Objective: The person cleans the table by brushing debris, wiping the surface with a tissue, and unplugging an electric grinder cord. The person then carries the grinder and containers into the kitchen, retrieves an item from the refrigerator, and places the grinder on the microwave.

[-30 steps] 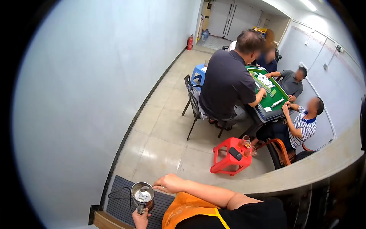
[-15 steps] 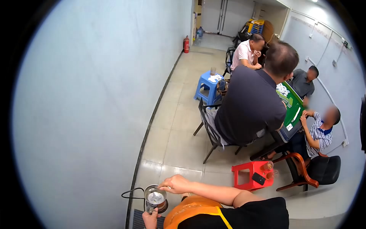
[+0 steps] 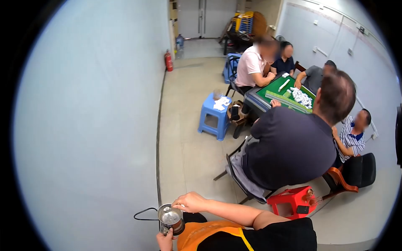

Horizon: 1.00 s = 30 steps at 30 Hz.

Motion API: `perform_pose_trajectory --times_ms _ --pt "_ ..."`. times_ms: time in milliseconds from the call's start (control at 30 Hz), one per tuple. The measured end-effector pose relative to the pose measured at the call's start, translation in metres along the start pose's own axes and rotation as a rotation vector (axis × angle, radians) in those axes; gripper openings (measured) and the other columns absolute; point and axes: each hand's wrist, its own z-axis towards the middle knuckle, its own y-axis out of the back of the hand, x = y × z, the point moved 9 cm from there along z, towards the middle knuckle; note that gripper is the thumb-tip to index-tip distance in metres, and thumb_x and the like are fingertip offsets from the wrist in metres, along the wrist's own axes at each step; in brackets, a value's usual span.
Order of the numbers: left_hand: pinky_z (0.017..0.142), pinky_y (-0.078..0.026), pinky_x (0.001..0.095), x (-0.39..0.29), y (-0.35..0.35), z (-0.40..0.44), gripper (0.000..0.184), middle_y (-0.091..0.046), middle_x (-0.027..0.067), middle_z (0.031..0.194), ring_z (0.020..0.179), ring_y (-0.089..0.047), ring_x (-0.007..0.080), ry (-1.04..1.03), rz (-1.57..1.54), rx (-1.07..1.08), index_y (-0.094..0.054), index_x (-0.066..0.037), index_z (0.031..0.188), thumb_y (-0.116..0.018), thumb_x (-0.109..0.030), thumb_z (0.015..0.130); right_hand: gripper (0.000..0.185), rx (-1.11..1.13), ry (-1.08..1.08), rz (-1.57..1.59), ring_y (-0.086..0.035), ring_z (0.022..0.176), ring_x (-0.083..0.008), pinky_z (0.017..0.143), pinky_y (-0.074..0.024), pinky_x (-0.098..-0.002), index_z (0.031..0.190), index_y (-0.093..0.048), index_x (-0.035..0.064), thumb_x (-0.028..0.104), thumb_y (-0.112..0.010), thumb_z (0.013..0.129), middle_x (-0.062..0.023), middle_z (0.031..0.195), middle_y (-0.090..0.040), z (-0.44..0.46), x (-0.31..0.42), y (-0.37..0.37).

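Observation:
A round metal cup (image 3: 171, 216) with a black wire loop at its left side is low in the view, beside an orange apron (image 3: 201, 232). My left hand (image 3: 164, 240) grips it from below, fingers closed on its near side. Over the cup's rim my right hand (image 3: 190, 202) is closed on the handle of a small utensil, which reaches into the cup. Something pale and shiny lies inside, too unclear to name.
Several people sit round a green table (image 3: 274, 87) with white tiles. A person in a dark shirt (image 3: 289, 146) sits nearest, on a black chair. A blue stool (image 3: 213, 116), a red stool (image 3: 291, 201) and a fire extinguisher (image 3: 168, 61) stand on the floor. A wall (image 3: 92, 125) runs along the left.
The view has moved forward into the room and turned; the table and seated people appear nearer, and the blue stool shows fully. Both hands keep their hold on the cup and utensil.

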Motion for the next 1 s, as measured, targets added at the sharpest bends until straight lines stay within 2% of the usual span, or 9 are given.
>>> perform_pose_trajectory --times_ms 133,167,233,300,400,500,733,833,1000 --pt "0.042 -0.048 0.0266 -0.102 -0.046 0.132 0.018 -0.054 0.0003 0.058 0.046 -0.049 0.0082 -0.05 0.145 0.168 -0.06 -0.003 0.069 -0.067 -0.01 0.084 0.021 -0.154 -0.108 0.018 -0.067 0.076 -0.0277 0.066 -0.0538 -0.0367 0.096 -0.072 0.0132 0.03 -0.059 0.092 -0.0075 0.09 -0.071 0.082 -0.061 0.077" --pt "0.042 -0.048 0.0254 -0.116 -0.054 0.169 0.011 -0.059 -0.0003 0.063 0.047 -0.051 0.0083 -0.056 0.148 0.188 -0.065 0.002 0.075 -0.066 -0.004 0.084 0.021 -0.231 -0.136 0.004 -0.067 0.076 -0.0269 0.066 -0.054 -0.0361 0.095 -0.072 0.0129 0.03 -0.06 0.091 -0.0075 0.09 -0.071 0.097 -0.083 0.092" --pt "0.044 -0.046 0.0266 -0.162 -0.082 0.238 0.019 -0.057 0.0018 0.062 0.049 -0.049 0.0087 -0.133 0.398 0.271 -0.064 0.003 0.074 -0.067 -0.013 0.084 0.021 -0.425 -0.161 -0.003 -0.068 0.076 -0.0261 0.067 -0.0541 -0.0361 0.096 -0.072 0.0119 0.028 -0.06 0.091 -0.0082 0.09 -0.071 0.126 -0.121 0.131" --pt "0.047 -0.044 0.0266 -0.208 -0.126 0.291 0.022 -0.061 0.0024 0.066 0.056 -0.053 0.0087 -0.141 0.329 0.33 -0.068 0.005 0.085 -0.066 -0.017 0.086 0.021 -0.579 -0.171 0.003 -0.068 0.075 -0.0268 0.066 -0.054 -0.0359 0.094 -0.072 0.0096 0.028 -0.061 0.091 -0.0103 0.089 -0.07 0.149 -0.16 0.167" --pt "0.054 -0.045 0.0252 -0.232 -0.173 0.397 0.014 -0.06 0.0005 0.065 0.058 -0.054 0.0068 -0.151 0.258 0.397 -0.063 0.001 0.079 -0.067 -0.011 0.086 0.016 -0.737 -0.256 0.125 -0.067 0.07 -0.0268 0.062 -0.0532 -0.0333 0.092 -0.072 0.0058 0.02 -0.065 0.088 -0.0125 0.083 -0.07 0.199 -0.226 0.229" --pt "0.059 -0.05 0.0229 -0.262 -0.223 0.487 0.015 -0.057 -0.002 0.075 0.065 -0.053 0.0053 -0.074 0.066 0.4 -0.06 -0.003 0.077 -0.072 -0.01 0.085 0.01 -0.78 -0.177 0.111 -0.066 0.065 -0.024 0.058 -0.0513 -0.031 0.092 -0.072 0.0064 0.012 -0.067 0.086 -0.0105 0.077 -0.068 0.269 -0.277 0.295" --pt "0.06 -0.051 0.0228 -0.347 -0.332 0.648 0.021 -0.048 -0.0015 0.074 0.068 -0.051 0.0059 -0.066 0.062 0.462 -0.057 -0.001 0.072 -0.072 -0.008 0.084 0.011 -0.714 -0.146 0.03 -0.058 0.055 -0.0219 0.05 -0.0449 -0.0325 0.094 -0.072 0.009 0.011 -0.067 0.084 -0.0076 0.067 -0.062 0.4 -0.389 0.428" --pt "0.058 -0.046 0.0224 -0.384 -0.377 0.718 0.025 -0.048 -0.0013 0.073 0.066 -0.049 0.0064 -0.065 0.076 0.465 -0.055 0.0 0.07 -0.073 -0.009 0.083 0.012 -0.665 -0.126 -0.068 -0.056 0.053 -0.0224 0.048 -0.0433 -0.0328 0.094 -0.072 0.011 0.012 -0.066 0.084 -0.0061 0.066 -0.061 0.447 -0.431 0.479" --pt "0.055 -0.039 0.0238 -0.437 -0.469 0.887 0.024 -0.048 -0.0013 0.07 0.064 -0.048 0.0075 -0.125 0.171 0.562 -0.056 0.001 0.071 -0.073 -0.01 0.083 0.011 -0.682 -0.187 -0.075 -0.058 0.055 -0.021 0.05 -0.0448 -0.0318 0.094 -0.072 0.0109 0.013 -0.066 0.084 -0.0046 0.066 -0.062 0.545 -0.56 0.552"
